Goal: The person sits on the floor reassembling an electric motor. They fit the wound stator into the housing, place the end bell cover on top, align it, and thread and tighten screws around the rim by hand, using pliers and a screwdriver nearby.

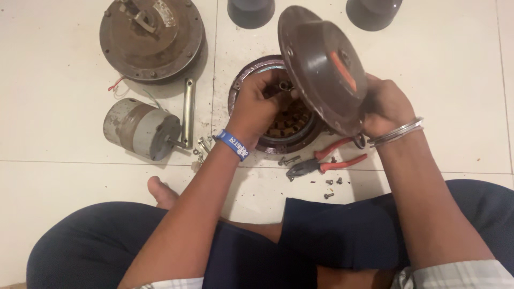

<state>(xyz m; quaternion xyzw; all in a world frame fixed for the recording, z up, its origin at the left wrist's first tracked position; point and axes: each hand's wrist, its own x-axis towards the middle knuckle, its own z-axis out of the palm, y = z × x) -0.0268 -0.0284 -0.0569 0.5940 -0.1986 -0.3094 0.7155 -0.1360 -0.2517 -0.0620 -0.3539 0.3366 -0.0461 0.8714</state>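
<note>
Pale glossy floor tiles [64, 187], crossed by thin grout lines and speckled with dark grit, are serving as the work surface for a person sitting cross-legged.

Fingers of the left hand [257, 104] are curling inward and pinching a small metal shaft end [285, 85] at the centre of the open motor body [278, 140], a round, dark-rimmed housing lying flat on the floor, showing ribbed coppery windings inside. A blue wristband [232, 144] is circling that wrist.

The right hand [385, 104] is gripping the far edge of a domed brown metal cover [321, 64]; its fingers are wrapping behind the rim, so how tightly they are pressing I cannot tell. The cover is tilting steeply above the motor body, dull and dusty, with an orange strip on its face. A steel bangle [396, 132] is sitting on that wrist.

Red-handled pliers [324, 163] are lying just in front of the housing, with loose screws [331, 184] nearby. To the left, a grey cylindrical motor [140, 128] is resting on its side beside a flat metal bar [187, 109], and a rusty round casing [151, 38] is sitting beyond them.
</note>
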